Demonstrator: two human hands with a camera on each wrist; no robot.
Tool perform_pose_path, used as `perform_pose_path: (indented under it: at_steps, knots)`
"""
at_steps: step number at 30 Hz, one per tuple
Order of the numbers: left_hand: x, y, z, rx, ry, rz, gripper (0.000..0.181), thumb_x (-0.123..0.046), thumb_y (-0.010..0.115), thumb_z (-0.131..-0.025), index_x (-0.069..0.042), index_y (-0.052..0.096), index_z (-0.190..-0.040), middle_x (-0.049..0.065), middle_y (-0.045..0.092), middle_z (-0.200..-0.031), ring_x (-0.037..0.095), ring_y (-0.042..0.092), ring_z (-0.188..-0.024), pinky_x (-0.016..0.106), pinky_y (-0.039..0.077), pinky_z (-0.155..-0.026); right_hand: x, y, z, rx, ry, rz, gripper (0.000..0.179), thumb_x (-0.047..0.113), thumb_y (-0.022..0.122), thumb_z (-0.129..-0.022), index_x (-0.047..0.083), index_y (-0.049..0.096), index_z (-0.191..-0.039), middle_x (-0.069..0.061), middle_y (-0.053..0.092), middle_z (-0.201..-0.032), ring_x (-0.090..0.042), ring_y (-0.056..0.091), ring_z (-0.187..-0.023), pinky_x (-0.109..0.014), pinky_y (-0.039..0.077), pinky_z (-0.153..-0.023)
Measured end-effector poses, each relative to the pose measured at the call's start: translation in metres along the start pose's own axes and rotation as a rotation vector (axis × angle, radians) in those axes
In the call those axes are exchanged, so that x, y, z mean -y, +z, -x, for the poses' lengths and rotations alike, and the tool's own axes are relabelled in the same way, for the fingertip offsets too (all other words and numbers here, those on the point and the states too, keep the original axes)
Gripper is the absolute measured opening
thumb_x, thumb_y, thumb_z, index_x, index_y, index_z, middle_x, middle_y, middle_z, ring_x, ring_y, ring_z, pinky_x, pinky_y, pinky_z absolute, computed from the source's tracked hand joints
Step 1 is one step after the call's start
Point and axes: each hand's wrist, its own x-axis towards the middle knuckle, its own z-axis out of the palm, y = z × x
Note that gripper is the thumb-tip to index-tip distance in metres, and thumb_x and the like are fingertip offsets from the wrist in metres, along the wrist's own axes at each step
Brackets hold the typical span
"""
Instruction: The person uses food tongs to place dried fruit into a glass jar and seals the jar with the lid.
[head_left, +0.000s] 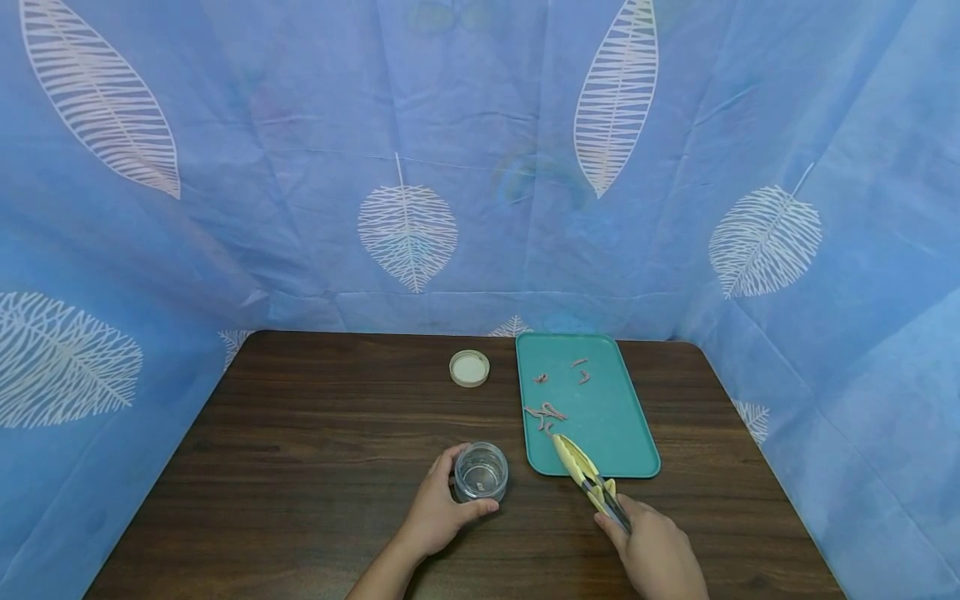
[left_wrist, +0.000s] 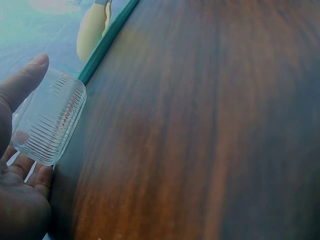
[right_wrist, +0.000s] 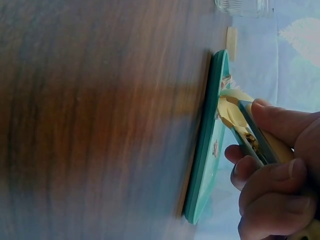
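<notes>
My left hand curls around a clear ribbed jar standing open-topped on the table, thumb at its near side and fingers at its far side. In the left wrist view the same jar sits between thumb and fingers. My right hand grips yellow-tipped tongs by their metal arms. The tong tips reach over the near left part of a teal tray, close to a cluster of pink worm-like strips. In the right wrist view the tongs lean over the tray rim.
A round lid with a pale inside lies behind the jar, left of the tray. A few more pink pieces are scattered toward the tray's far end. The dark wooden table meets a blue leaf-patterned cloth at the back and sides.
</notes>
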Motion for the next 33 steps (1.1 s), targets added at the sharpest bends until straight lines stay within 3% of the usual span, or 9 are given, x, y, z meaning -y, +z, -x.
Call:
perform_pose_path:
  at_steps: [5, 12, 20, 24, 29, 33]
  knots:
    - [0.002, 0.001, -0.001, -0.003, 0.004, 0.001, 0.097, -0.039, 0.097, -0.082, -0.012, 0.045, -0.160, 0.012, 0.058, -0.151, 0.025, 0.058, -0.131, 0.035, 0.050, -0.107, 0.000, -0.003, 0.001, 0.007, 0.024, 0.000, 0.061, 0.043, 0.073, -0.104, -0.006, 0.068, -0.139, -0.027, 0.075, -0.130, -0.047, 0.076, -0.107, -0.059, 0.062, -0.084]
    - [0.000, 0.001, 0.000, -0.001, -0.005, -0.009, 0.098, -0.040, 0.097, -0.082, -0.012, 0.045, -0.161, 0.013, 0.058, -0.151, 0.026, 0.059, -0.130, 0.037, 0.050, -0.106, 0.004, -0.007, 0.007, -0.009, 0.002, -0.027, 0.061, 0.044, 0.074, -0.102, -0.004, 0.068, -0.140, -0.021, 0.078, -0.121, -0.041, 0.078, -0.100, -0.055, 0.063, -0.080]
    - [-0.003, 0.000, 0.001, -0.007, 0.005, -0.028, 0.097, -0.037, 0.097, -0.082, -0.012, 0.046, -0.160, 0.014, 0.058, -0.151, 0.027, 0.060, -0.129, 0.036, 0.051, -0.103, 0.015, -0.013, 0.017, -0.030, -0.040, -0.025, 0.064, 0.047, 0.076, -0.100, 0.000, 0.069, -0.142, -0.021, 0.078, -0.125, -0.038, 0.079, -0.099, -0.053, 0.062, -0.075]
    - [-0.004, 0.000, 0.002, -0.009, 0.005, -0.026, 0.096, -0.037, 0.097, -0.082, -0.013, 0.046, -0.160, 0.013, 0.059, -0.150, 0.026, 0.060, -0.128, 0.034, 0.051, -0.103, 0.024, -0.016, 0.023, -0.051, -0.075, -0.016, 0.060, 0.045, 0.078, -0.098, 0.003, 0.071, -0.140, -0.017, 0.080, -0.121, -0.028, 0.078, -0.091, -0.049, 0.061, -0.073]
    - [-0.005, 0.000, 0.002, -0.009, 0.018, -0.030, 0.097, -0.037, 0.097, -0.082, -0.012, 0.046, -0.160, 0.013, 0.060, -0.149, 0.026, 0.060, -0.127, 0.034, 0.051, -0.103, 0.032, -0.017, 0.027, -0.034, -0.081, -0.004, 0.060, 0.047, 0.079, -0.097, 0.005, 0.072, -0.139, -0.006, 0.078, -0.104, -0.013, 0.063, -0.073, -0.039, 0.054, -0.063]
    - [-0.004, 0.001, 0.002, -0.011, 0.021, -0.028, 0.097, -0.036, 0.098, -0.081, -0.012, 0.046, -0.159, 0.013, 0.060, -0.149, 0.025, 0.060, -0.127, 0.033, 0.051, -0.102, 0.038, -0.017, 0.032, -0.026, -0.080, -0.017, 0.053, 0.044, 0.080, -0.097, 0.012, 0.073, -0.139, 0.007, 0.067, -0.087, -0.009, 0.047, -0.065, -0.029, 0.042, -0.058]
